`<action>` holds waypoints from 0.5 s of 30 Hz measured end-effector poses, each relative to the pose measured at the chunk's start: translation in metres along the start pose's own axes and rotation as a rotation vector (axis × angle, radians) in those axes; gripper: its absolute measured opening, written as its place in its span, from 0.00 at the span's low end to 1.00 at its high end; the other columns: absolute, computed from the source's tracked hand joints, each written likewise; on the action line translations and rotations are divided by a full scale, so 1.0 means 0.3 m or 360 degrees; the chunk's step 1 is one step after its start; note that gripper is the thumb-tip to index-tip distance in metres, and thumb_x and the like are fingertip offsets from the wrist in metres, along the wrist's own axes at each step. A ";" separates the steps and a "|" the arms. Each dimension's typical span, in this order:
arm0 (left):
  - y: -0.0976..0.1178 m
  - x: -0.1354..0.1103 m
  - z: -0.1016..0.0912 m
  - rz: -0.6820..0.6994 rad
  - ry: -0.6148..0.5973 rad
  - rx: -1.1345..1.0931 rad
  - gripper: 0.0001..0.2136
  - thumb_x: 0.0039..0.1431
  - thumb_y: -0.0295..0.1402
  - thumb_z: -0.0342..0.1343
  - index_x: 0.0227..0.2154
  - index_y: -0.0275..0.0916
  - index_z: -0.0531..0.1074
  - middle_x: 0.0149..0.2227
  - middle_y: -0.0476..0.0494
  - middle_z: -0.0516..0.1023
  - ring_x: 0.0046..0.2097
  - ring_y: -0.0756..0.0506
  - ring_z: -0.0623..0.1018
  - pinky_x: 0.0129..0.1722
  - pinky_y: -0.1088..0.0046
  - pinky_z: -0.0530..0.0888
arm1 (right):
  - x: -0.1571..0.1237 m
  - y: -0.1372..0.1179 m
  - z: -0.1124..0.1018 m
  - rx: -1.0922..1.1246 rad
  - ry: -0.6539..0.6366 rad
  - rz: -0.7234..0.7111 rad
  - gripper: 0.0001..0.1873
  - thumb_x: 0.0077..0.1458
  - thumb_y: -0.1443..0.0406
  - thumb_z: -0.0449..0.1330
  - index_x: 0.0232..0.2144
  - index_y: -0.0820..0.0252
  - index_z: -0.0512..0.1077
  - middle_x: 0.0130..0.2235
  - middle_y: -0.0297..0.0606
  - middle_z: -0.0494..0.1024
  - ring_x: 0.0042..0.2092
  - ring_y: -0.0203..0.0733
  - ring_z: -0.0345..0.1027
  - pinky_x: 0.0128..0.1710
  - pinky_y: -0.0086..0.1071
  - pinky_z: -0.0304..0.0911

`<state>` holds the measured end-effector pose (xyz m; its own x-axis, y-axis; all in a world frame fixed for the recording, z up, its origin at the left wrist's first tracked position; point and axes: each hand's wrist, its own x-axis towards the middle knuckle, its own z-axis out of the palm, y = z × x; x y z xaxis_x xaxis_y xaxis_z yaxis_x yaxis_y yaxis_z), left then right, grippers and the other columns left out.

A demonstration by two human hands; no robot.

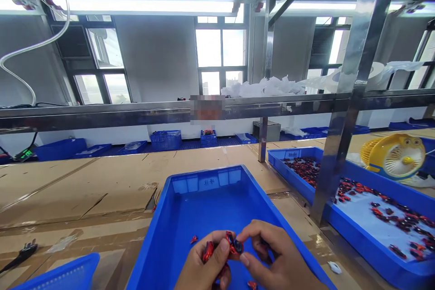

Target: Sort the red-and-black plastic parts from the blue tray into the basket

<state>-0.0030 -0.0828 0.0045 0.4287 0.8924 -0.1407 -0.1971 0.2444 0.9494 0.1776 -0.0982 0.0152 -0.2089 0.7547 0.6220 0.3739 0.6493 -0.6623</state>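
Observation:
Over the blue tray [249,176], my left hand [205,263] is closed around several small red pieces. Between its thumb and fingers sits a small red-and-black plastic piece [234,242] with a dark round part at its right end; its exact kind is unclear. My right hand [272,253] meets that end, thumb and index finger closed in on it. Something dark shows under its curled fingers, too hidden to name. A loose red piece [194,239] lies in the tray left of my hands, and another red piece [252,285] lies below them.
At right, a second blue tray [377,276] holds many red-and-black pieces, behind a metal post [343,145]. A yellow fan [394,156] stands beyond. A blue basket [64,274] and a black plug [27,250] lie at left on the cardboard-covered table [84,190].

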 end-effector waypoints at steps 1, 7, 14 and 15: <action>-0.001 0.002 0.000 0.0060 0.0024 0.0005 0.29 0.45 0.57 0.64 0.37 0.35 0.72 0.16 0.54 0.66 0.16 0.58 0.59 0.15 0.84 0.53 | -0.001 0.001 -0.001 -0.0024 0.0018 -0.0071 0.06 0.54 0.64 0.62 0.36 0.57 0.73 0.22 0.26 0.60 0.22 0.33 0.55 0.22 0.27 0.53; 0.012 -0.024 0.020 0.0147 0.0114 -0.0132 0.27 0.43 0.53 0.68 0.37 0.36 0.72 0.23 0.51 0.72 0.16 0.59 0.63 0.14 0.84 0.54 | -0.024 0.004 -0.005 -0.0121 0.0099 -0.0208 0.06 0.54 0.66 0.61 0.37 0.55 0.73 0.23 0.28 0.66 0.22 0.34 0.57 0.22 0.27 0.54; 0.015 -0.008 0.027 0.0192 0.0152 -0.0100 0.27 0.43 0.53 0.67 0.38 0.36 0.72 0.30 0.47 0.75 0.17 0.57 0.64 0.10 0.84 0.60 | -0.005 -0.031 -0.070 -0.0229 0.0057 -0.0049 0.07 0.57 0.62 0.60 0.38 0.58 0.74 0.24 0.28 0.64 0.24 0.34 0.57 0.25 0.28 0.55; 0.008 -0.004 0.027 0.0193 0.0172 -0.0042 0.28 0.43 0.54 0.67 0.39 0.35 0.72 0.30 0.47 0.75 0.17 0.57 0.64 0.09 0.83 0.60 | 0.001 -0.039 -0.117 -0.0361 -0.0006 0.0072 0.07 0.57 0.61 0.60 0.37 0.58 0.74 0.23 0.28 0.63 0.25 0.34 0.57 0.26 0.28 0.56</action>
<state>0.0032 -0.0864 0.0093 0.3034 0.9512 -0.0559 -0.2655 0.1408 0.9538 0.2048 -0.1088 0.0377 -0.1904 0.7831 0.5921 0.5764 0.5774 -0.5783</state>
